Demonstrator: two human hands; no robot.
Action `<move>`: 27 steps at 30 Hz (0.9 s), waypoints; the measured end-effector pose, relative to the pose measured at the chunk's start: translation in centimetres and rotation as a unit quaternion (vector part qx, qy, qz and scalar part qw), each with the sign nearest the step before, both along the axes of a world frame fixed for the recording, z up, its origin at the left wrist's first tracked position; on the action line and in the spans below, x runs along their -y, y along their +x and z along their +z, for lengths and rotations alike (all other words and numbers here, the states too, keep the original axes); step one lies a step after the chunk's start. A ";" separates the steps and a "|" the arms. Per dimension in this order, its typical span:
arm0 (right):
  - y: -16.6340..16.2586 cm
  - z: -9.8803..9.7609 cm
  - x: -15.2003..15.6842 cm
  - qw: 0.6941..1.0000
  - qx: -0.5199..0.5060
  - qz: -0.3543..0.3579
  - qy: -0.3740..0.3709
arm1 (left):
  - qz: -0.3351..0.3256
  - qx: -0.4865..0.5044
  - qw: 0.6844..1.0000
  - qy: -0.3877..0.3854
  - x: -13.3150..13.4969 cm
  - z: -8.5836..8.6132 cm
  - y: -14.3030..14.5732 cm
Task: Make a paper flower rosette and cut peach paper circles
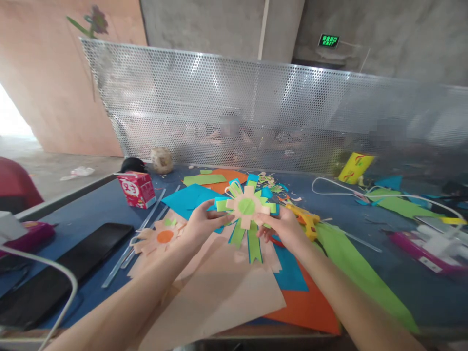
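Between my two hands is a layered rosette (247, 206) in peach, green and blue, with a round green centre and ribbon tails hanging below. My left hand (204, 219) pinches its left edge. At the right edge, the fingers of my right hand (283, 226) are closed on it too. Beneath my hands lie large peach sheets (226, 287). A second, peach flower shape with an orange centre (165, 237) rests beside my left forearm. A yellow glue gun (309, 220) lies just past my right hand.
Blue sheets (192, 199), an orange sheet (310, 307) and a green sheet (358, 268) surround my hands. Clear glue sticks (117, 265) and a black phone-like slab (73, 263) are left, near a red box (136, 189). Purple power strips (426, 253) flank the table; a perforated metal screen (204, 112) stands behind.
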State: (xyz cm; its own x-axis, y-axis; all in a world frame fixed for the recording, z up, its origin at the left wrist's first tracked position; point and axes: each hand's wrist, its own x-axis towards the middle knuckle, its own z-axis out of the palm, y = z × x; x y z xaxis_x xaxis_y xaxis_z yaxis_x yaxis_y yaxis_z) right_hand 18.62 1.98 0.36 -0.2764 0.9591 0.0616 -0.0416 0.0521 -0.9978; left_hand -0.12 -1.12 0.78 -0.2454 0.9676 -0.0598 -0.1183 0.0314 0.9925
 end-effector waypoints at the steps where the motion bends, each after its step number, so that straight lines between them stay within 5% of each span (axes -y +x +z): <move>1: 0.0 0.0 0.0 1.000 0.001 0.001 0.001 | 0.001 0.002 1.000 0.003 0.0 0.0 0.0; 27: 0.0 0.1 -0.2 0.999 -0.031 -0.015 -0.015 | 0.000 -0.057 0.998 0.025 0.3 -0.5 -0.6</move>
State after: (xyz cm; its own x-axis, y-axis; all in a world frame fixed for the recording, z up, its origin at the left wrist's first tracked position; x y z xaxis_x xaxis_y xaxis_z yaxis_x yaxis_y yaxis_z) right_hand 18.64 2.17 0.42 -0.2441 0.9685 0.0490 -0.1023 0.0245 -0.9944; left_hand -0.74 -1.44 0.33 -0.2470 0.9689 0.0161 -0.0047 -0.0178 0.9998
